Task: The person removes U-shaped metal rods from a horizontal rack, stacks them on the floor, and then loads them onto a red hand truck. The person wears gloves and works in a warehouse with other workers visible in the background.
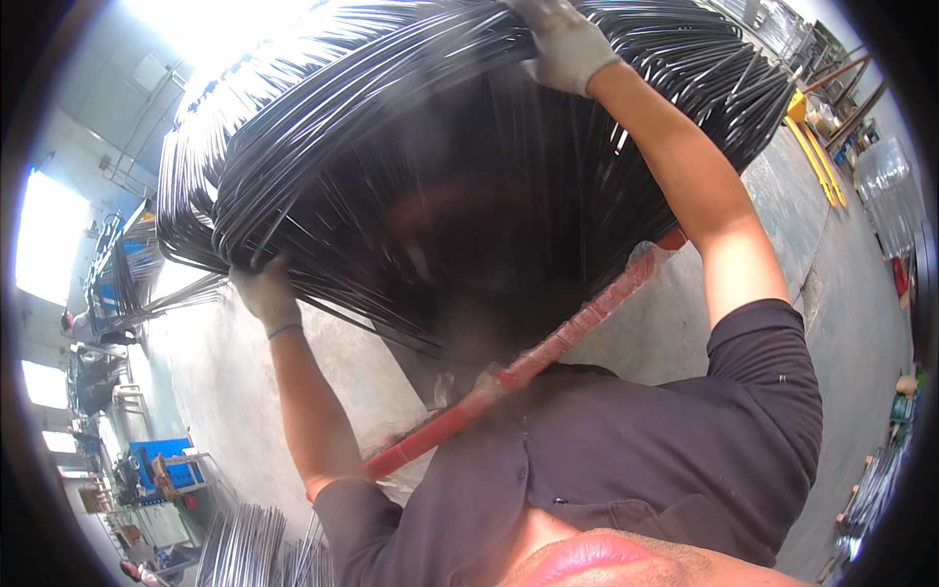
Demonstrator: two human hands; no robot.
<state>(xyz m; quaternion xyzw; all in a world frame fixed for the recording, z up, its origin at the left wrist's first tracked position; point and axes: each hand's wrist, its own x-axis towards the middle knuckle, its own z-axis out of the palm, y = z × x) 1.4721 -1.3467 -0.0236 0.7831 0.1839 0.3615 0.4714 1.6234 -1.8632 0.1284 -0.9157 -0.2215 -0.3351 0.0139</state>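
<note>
A large stack of glossy black bent metal rods [372, 108], looped with rounded corners, fills the upper middle. My left hand [266, 293], in a pale work glove, has its fingers closed around rods at the stack's lower left corner. Higher up, my gloved right hand [572, 49] is closed over rods at the top, with its fingertips partly cut off by the picture's edge. Below the stack a red bar [528, 364], wrapped in clear plastic film, runs slantwise close in front of my dark shirt. The inside of the stack is dark and blurred.
Pale concrete floor [323, 357] shows under the stack. More metal rods [240, 548] stand at the lower left, near a blue rack [164, 465]. On the far right are a yellow pallet truck [812, 147] and a plastic-wrapped pile [888, 186].
</note>
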